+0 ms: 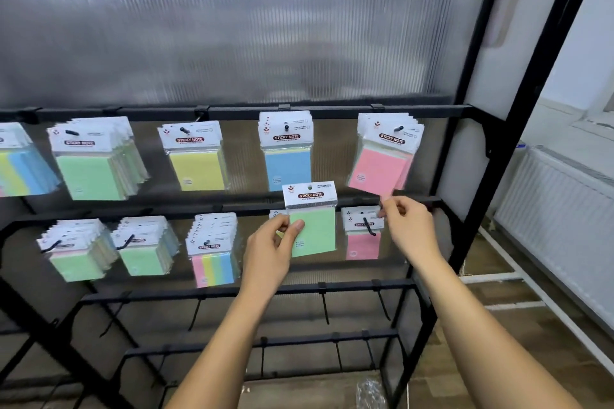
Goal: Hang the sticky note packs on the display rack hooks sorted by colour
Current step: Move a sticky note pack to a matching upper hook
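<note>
My left hand (269, 252) grips a green sticky note pack (314, 229) by its left edge, upright in front of the black display rack (332, 111). My right hand (410, 226) pinches the bottom corner of the tilted pink pack stack (378, 169) on the upper right hook. Left of that stack, the upper rail carries blue (287, 168), yellow (196, 169) and green (89, 176) packs and a multicolour stack (20, 173). On the lower rail hang a pink pack (362, 244), a multicolour stack (212, 267) and two green-fronted stacks (143, 259) (74, 264).
Bare black hooks (324, 305) stick out from the two lowest rails. A ribbed translucent panel backs the rack. A white radiator (558, 209) runs along the wall at the right. Crumpled clear plastic (370, 392) lies on the floor below.
</note>
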Motion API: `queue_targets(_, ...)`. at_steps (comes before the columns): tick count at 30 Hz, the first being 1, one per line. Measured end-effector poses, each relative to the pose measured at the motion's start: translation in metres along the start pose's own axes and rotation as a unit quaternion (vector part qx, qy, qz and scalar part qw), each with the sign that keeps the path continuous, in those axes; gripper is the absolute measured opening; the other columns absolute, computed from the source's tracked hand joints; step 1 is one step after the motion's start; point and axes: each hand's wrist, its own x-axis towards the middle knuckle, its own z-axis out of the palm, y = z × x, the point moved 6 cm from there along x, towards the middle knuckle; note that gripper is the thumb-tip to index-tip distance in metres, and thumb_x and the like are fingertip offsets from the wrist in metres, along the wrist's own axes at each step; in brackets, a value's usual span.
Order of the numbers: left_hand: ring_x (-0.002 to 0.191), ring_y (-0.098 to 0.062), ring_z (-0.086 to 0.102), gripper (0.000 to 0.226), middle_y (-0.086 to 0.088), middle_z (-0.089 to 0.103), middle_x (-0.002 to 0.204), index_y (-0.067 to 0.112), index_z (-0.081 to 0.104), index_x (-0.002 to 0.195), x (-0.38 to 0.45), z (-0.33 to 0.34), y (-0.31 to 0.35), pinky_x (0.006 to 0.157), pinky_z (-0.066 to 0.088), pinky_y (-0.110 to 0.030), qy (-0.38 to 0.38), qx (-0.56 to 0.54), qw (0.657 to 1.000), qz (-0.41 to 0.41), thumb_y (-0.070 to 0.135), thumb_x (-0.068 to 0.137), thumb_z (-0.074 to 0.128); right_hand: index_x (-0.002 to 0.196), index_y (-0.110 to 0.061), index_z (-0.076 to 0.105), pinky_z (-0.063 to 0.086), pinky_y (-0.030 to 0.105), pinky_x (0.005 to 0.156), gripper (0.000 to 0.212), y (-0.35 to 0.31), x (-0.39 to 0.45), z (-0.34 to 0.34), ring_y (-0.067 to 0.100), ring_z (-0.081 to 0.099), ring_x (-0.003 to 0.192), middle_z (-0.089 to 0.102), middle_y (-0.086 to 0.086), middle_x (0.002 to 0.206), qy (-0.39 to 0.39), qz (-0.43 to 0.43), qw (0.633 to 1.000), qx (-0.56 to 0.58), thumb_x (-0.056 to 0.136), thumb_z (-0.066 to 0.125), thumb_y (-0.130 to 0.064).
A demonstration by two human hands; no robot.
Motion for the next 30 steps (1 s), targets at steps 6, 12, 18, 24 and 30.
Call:
queue_targets(6, 0.053, -0.003, 0.035, 0.031, 0.016, 0.041, 0.052, 0.014, 0.049, 0.069, -0.020, -0.040, -0.005, 0.051, 0.026, -0.017, 0.025, -0.010, 1.000, -0.014, 0.025, 0.096, 0.061, 0.080, -0.023, 0.070, 0.056, 0.038, 0.076, 0.031, -0.018, -0.043, 0.075, 0.016, 0.067, 0.076, 0.072, -0.007, 0.074, -0.127, -0.002, 0.991, 0.035, 0.100, 0.052, -0.039)
queue_targets(12, 0.052, -0.009, 0.027, 0.034, 0.010, 0.037, 0.053, 0.015, 0.047, 0.070, -0.037, -0.110, -0.033, 0.050, 0.023, -0.020, 0.089, 0.034, 0.995, -0.036, 0.031, 0.096, 0.061, 0.084, -0.021, 0.070, 0.054, 0.034, 0.075, 0.031, -0.069, -0.078, 0.140, 0.010, 0.065, 0.070, 0.072, -0.006, 0.075, -0.198, -0.043, 0.977, 0.074, 0.101, 0.050, -0.037)
queue_targets(18, 0.050, -0.008, 0.024, 0.037, 0.007, 0.026, 0.050, 0.008, 0.046, 0.071, -0.046, -0.189, -0.060, 0.050, 0.021, -0.024, 0.139, 0.050, 0.987, -0.059, 0.030, 0.096, 0.060, 0.083, -0.025, 0.070, 0.054, 0.040, 0.082, 0.033, -0.117, -0.113, 0.213, 0.018, 0.068, 0.080, 0.073, -0.006, 0.079, -0.263, -0.067, 0.960, 0.075, 0.101, 0.049, -0.043)
queue_targets(24, 0.053, -0.013, 0.030, 0.034, -0.003, 0.034, 0.059, 0.008, 0.056, 0.078, -0.029, -0.258, -0.092, 0.052, 0.024, -0.028, 0.136, 0.030, 0.988, -0.063, 0.037, 0.096, 0.059, 0.093, -0.024, 0.070, 0.048, 0.024, 0.066, 0.027, -0.176, -0.151, 0.279, 0.006, 0.064, 0.068, 0.069, -0.009, 0.076, -0.271, -0.107, 0.953, 0.088, 0.098, 0.054, -0.045)
queue_targets(30, 0.056, -0.014, 0.039, 0.034, 0.009, 0.044, 0.055, 0.016, 0.056, 0.076, 0.001, -0.311, -0.110, 0.057, 0.036, -0.035, 0.102, 0.084, 0.990, -0.044, 0.045, 0.095, 0.056, 0.084, -0.017, 0.067, 0.039, 0.020, 0.058, 0.028, -0.231, -0.167, 0.315, 0.005, 0.052, 0.064, 0.066, 0.002, 0.075, -0.207, -0.136, 0.962, 0.117, 0.098, 0.057, -0.039)
